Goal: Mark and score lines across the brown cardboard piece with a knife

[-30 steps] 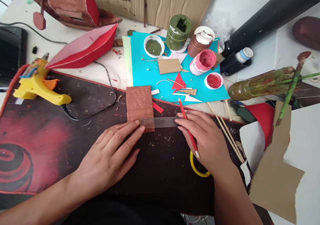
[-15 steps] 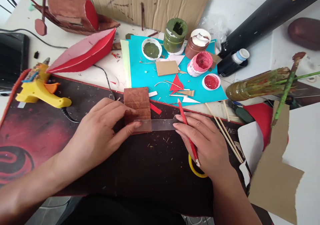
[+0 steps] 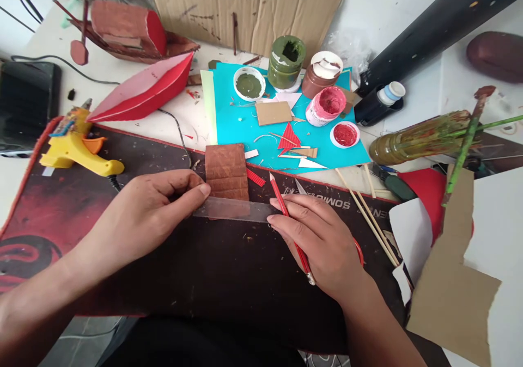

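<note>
My left hand [image 3: 153, 209] pinches the left end of a clear plastic ruler [image 3: 229, 209] between thumb and fingers. The ruler lies across the lower part of a brown-painted cardboard piece [image 3: 226, 168] on the dark mat. At the ruler's other end, my right hand [image 3: 322, 236] grips it with the fingertips. A red pencil [image 3: 280, 193] is tucked between the same fingers, its point facing away from me and its eraser end towards me. Beyond my right fingers shows a pointed metal blade [image 3: 300, 186]; the rest of it is hidden.
A yellow glue gun [image 3: 77, 152] rests on the mat at left, below a red paper boat [image 3: 143, 92] and a brown model boat [image 3: 122, 29]. Open paint jars [image 3: 286, 65] and paper scraps cover a blue sheet [image 3: 232, 133]. Wooden sticks [image 3: 370, 214] lie at right.
My left hand has come off the brown cardboard and shifted left to the ruler's end. The ruler and my right hand with the pencil have moved left and slightly nearer me.
</note>
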The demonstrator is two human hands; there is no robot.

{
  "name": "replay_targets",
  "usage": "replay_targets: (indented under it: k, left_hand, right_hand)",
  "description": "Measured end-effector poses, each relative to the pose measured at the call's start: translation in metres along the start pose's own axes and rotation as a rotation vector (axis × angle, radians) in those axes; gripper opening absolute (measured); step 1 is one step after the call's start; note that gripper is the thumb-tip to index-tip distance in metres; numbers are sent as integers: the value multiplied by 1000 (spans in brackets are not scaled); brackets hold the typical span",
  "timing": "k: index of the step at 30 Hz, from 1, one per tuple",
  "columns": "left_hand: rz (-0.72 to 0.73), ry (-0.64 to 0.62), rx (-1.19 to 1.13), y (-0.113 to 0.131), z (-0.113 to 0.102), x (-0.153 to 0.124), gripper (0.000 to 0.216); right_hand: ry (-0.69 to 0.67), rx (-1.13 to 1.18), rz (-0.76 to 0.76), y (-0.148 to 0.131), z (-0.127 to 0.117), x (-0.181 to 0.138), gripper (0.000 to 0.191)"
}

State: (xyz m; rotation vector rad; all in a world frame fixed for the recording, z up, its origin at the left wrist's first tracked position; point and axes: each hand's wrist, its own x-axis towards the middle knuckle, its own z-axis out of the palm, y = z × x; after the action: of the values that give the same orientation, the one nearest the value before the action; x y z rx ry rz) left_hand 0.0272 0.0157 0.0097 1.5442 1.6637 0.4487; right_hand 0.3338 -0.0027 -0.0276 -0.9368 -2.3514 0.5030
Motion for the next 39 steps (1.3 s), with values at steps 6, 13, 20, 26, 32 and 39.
replay_targets:
  k: [6,13,20,26,32,39]
  left_hand:
    - [-66,314,61,-11,-11,0,48]
    - [-8,246,103,-19,-1,-8,37]
    - [-60,-117,46,-8,-12,-6,58]
    - [-139,-467,-120,-3,-13,5,55]
    - [-245,-559,-288,-5,-13,3,37]
    - [-306,-591,-304,-4,-13,2,39]
  right_hand:
    - [22,-18,22,6,-1,-2,27]
    - [-6,-45,18,9,-1,-2,25]
    - [19,-45,-12,5,-1,-1,23]
    - [48,-72,-53,0,-2,2,23]
    - [56,-78,-73,-3,-2,3,23]
    - [61,-87,-67,-4,-4,3,23]
